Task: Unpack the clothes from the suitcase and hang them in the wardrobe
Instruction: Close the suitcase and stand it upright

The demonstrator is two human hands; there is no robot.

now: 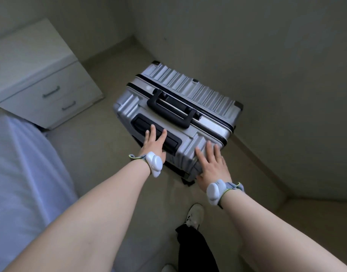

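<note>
We see the suitcase (188,85) at frame ctr: silver, ribbed, shut, standing on the floor (109,150) close to the wall at upper right.

Left grip (154,143): fingers straight, spread, resting on the black recessed pull-handle (141,123).

Right grip (212,165): fingers straight, slightly apart, flat on the ribbed shell at the case's lower-right corner.

Black carry handle (168,110): just above both grips.

Nightstand (41,75) at upper left; bed (21,173) at lower left.
</note>
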